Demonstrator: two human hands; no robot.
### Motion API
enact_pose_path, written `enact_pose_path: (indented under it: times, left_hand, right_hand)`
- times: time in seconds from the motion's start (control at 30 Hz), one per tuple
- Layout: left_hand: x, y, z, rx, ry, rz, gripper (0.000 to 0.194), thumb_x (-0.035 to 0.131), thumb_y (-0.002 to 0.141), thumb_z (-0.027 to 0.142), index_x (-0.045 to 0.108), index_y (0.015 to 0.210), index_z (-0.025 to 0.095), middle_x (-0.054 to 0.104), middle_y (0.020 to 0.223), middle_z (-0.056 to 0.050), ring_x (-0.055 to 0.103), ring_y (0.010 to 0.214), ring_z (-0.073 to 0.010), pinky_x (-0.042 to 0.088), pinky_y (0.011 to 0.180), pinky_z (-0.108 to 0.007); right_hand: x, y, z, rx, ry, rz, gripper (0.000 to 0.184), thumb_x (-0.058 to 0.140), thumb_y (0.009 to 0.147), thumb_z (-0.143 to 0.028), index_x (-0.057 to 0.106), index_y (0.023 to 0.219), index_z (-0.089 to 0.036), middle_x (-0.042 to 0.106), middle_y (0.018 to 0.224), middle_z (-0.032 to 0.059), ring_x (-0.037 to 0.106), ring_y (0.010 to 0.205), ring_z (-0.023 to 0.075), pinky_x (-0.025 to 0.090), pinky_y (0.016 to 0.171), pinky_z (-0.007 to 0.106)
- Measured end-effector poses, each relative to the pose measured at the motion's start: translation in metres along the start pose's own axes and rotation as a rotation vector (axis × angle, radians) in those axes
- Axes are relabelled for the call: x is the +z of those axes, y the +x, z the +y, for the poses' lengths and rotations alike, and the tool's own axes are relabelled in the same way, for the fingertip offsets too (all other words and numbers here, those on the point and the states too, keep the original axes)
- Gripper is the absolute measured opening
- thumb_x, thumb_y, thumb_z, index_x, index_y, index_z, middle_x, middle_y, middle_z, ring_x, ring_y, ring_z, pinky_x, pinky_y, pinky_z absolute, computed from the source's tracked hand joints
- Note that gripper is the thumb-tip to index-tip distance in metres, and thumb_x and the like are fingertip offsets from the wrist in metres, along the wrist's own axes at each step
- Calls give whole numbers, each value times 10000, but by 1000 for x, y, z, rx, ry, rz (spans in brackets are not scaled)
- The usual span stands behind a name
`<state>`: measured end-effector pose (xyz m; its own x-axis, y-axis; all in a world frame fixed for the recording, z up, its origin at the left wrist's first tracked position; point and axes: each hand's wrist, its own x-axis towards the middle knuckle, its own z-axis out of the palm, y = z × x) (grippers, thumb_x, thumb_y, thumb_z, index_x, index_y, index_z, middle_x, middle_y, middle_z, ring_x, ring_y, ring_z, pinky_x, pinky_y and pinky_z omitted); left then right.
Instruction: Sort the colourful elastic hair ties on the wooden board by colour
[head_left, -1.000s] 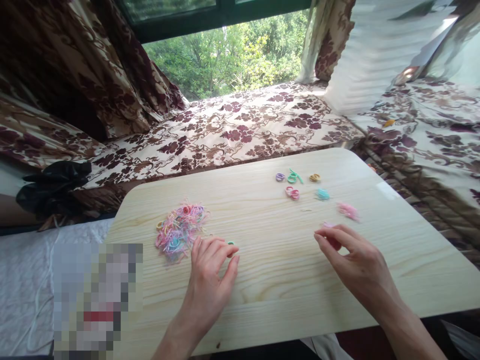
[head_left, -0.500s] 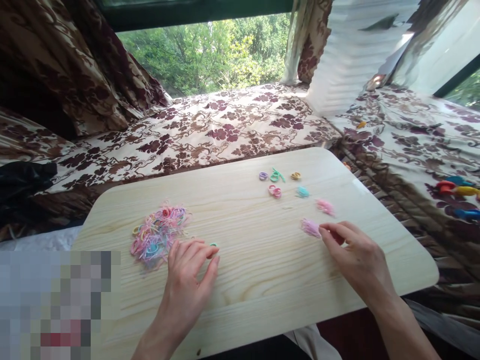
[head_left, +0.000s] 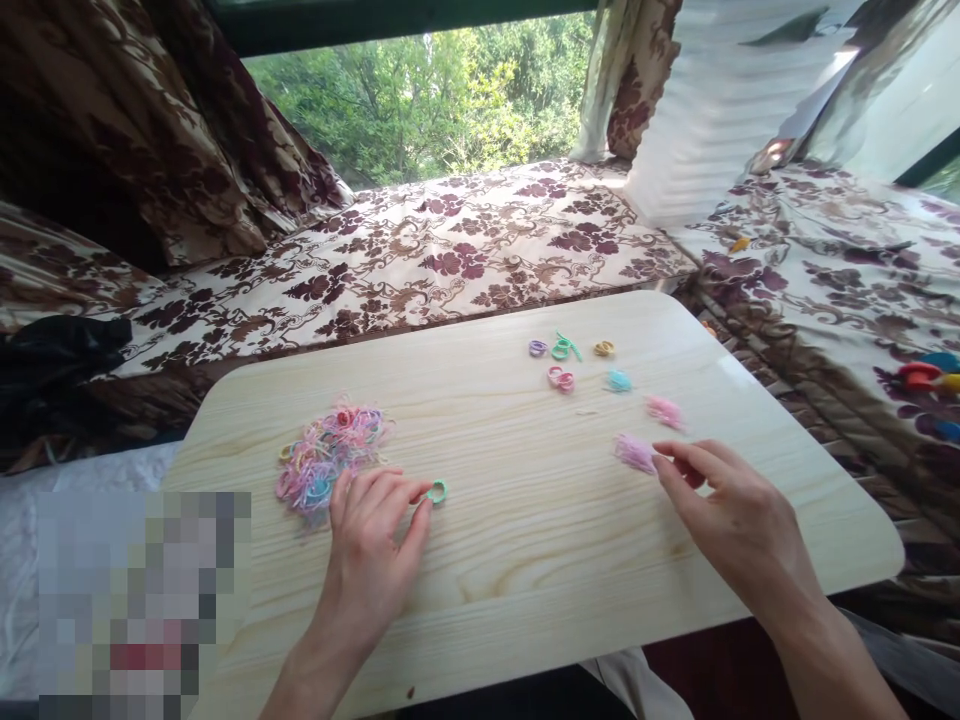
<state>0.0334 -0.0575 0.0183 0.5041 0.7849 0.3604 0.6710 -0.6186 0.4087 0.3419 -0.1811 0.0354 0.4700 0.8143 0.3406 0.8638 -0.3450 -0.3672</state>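
Observation:
My left hand [head_left: 379, 525] is closed in a pinch, with a small green ring [head_left: 438, 491] at the tips of its thumb and index finger. Just beyond its knuckles lies a mixed heap of pastel shreds and coloured rings [head_left: 330, 460]. Over on the right, my right hand [head_left: 731, 515] pinches the near end of a tuft of lilac strands [head_left: 634, 453]; its other fingers are curled. Above that tuft rests a pink tuft [head_left: 664, 412], with a light-blue tuft [head_left: 619, 380] farther off.
Toward the table's [head_left: 525, 560] far side are pink rings [head_left: 560, 379], a purple ring [head_left: 538, 348], a green coiled piece [head_left: 562, 347] and yellow rings [head_left: 604, 348]. A flowered window seat [head_left: 450, 255] borders the table. Colourful toys [head_left: 921, 376] lie at far right.
The green ring shows more fully at my left fingertips now. My right hand stays at the lilac tuft. The whole view has shifted slightly.

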Motion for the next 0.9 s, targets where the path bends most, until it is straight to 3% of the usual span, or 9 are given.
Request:
enact_pose_path:
  times: [0.17,0.33,0.5,0.7,0.9]
  left_hand:
    - [-5,3,3,-82,20,-21,111,568,884,180,664,891,236,697,906,-29,588,1013,-232,269,1085,-542]
    - [-6,5,6,-133,31,-69,119,584,874,160,658,923,240,690,912,-20,568,1030,-226,235,1106,-559]
    - [-3,6,6,-140,28,-119,103,614,852,166,651,909,243,667,896,3,555,1020,-217,206,1110,-564]
    - [1,9,8,-121,14,-143,80,599,872,197,655,895,249,665,907,-6,541,1021,-217,198,1124,-559]
    - [3,9,9,-87,-1,-168,85,587,882,220,662,901,254,657,902,-10,548,1009,-223,221,1118,-579]
  right_hand:
    - [15,-6,-28,-128,142,-50,227,516,904,-389,681,944,-237,685,895,32,625,690,149,481,618,284]
    - [40,-10,-68,-266,283,-192,203,501,911,-336,677,892,-238,684,835,25,632,670,146,474,590,271]
    - [50,-9,-100,-394,324,-262,202,477,923,-252,672,872,-233,672,810,11,633,716,139,464,647,262]
    - [66,-1,-121,-474,302,-364,168,520,892,-178,674,942,-224,660,842,13,605,750,148,436,699,279]
    - [74,9,-136,-504,232,-506,152,536,899,-194,681,873,-227,647,869,27,581,797,161,409,747,289]
